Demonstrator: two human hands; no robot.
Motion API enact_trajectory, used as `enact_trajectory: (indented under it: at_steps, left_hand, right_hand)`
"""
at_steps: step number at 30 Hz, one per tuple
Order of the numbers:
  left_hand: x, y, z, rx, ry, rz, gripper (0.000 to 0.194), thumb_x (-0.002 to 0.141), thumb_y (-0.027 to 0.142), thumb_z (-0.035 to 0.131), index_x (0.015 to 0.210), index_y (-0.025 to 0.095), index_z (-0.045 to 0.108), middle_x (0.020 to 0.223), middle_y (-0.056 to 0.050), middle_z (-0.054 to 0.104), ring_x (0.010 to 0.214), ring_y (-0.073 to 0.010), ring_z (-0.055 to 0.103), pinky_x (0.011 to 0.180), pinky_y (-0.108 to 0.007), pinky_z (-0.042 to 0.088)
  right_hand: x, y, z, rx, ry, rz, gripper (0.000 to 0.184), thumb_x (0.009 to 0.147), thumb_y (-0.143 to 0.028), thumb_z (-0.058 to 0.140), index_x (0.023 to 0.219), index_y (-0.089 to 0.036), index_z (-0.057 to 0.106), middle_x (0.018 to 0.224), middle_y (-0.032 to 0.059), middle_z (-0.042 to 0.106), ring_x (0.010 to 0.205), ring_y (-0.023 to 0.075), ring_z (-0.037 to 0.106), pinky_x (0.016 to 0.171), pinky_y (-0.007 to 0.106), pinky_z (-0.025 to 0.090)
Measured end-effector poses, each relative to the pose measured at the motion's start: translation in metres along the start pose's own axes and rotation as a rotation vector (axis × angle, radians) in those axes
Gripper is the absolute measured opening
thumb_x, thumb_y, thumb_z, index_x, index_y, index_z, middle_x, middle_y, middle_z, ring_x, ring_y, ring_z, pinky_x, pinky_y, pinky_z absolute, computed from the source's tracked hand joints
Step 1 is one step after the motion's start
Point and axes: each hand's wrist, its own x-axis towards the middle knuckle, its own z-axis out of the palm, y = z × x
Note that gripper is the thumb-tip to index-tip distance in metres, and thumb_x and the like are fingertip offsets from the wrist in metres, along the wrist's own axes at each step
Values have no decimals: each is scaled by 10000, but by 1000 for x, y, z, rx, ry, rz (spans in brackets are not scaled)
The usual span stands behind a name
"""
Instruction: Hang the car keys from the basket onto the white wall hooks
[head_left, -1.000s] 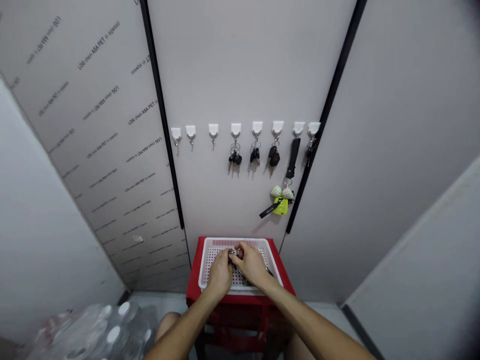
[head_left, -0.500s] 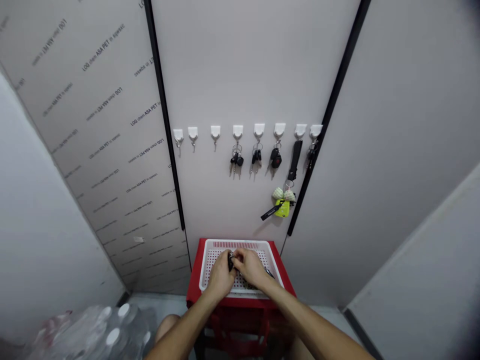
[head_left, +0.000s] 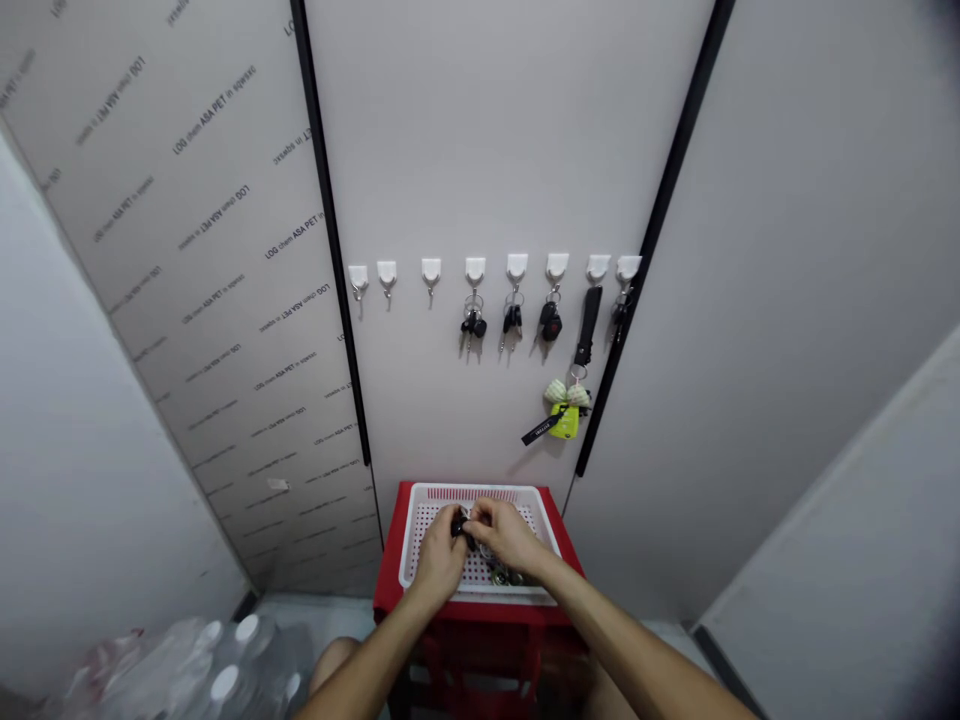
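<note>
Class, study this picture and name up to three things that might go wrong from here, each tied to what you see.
1. The dark key bunch sits in the fingertips of the left hand and right hand, so it might slip into the basket.
2. Other keys lie close beside the right hand; rings could snag.
3. The lime-green fob hangs low on a black strap, so a raised hand might knock it.

Metal items (head_left: 500,577) in basket (head_left: 472,494) now in fuller view
</note>
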Motion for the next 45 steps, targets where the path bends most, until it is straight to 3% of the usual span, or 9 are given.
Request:
enact_trajectory:
  at_steps: [6,13,17,21,28,34,39,45]
  left_hand:
    - [0,7,-6,-126,114,-7,220,550,76,414,754,159,403,788,-20,482,783,-127,449,720,-251,342]
    - [4,13,-23,-224,-128,75,227,585,126,455,809,167,456,822,-16,510,784,-124,447,717,-249,332]
    - [16,27,-42,-284,-136,117,115,577,134,481,686,156,453,736,2,509,745,-114,454,702,-240,336]
    - [37,48,-60,-402,-155,138,138,559,129,501,672,149,425,642,23,491,631,-84,459,616,-209,360]
    - [99,105,-100,-392,230,338,124,606,168,469,729,154,466,653,22,514,575,-66,483,562,-189,378]
    - [140,150,-139,-447,435,278,123,629,152,441,745,138,479,626,16,534,525,-62,517,517,-182,397]
    - [162,161,-153,-437,498,188,140,636,132,436,760,122,499,553,15,528,519,-72,527,530,-200,412]
    - [167,150,-148,-496,443,63,160,661,133,414,800,101,485,577,-1,524,471,-55,507,496,-192,411]
  right_hand:
    - [0,-6,-5,156,-21,12,58,589,-167,446,550,-145,409,477,-55,370,454,52,322,442,167,261]
    - [7,-8,-18,202,-45,72,71,607,-181,441,561,-155,395,430,-69,379,385,43,344,393,162,270]
    - [18,-27,-29,229,-54,4,53,604,-175,442,575,-153,403,441,-67,404,383,44,379,397,167,306]
    - [36,-56,-48,221,45,-68,17,589,-142,433,592,-151,419,440,-66,422,386,51,404,411,176,336]
    - [87,-133,-94,150,376,-254,66,581,-136,440,636,-136,476,498,-42,475,418,57,452,454,192,388]
    - [127,-190,-115,-15,509,-379,133,606,-108,411,680,-116,522,519,-25,509,447,51,470,502,201,413]
    - [153,-203,-116,-128,586,-338,159,602,-80,418,682,-105,553,525,-8,523,499,70,498,577,238,420]
    - [160,-202,-110,-246,593,-310,199,602,-50,406,693,-100,576,558,24,556,595,104,525,630,255,405]
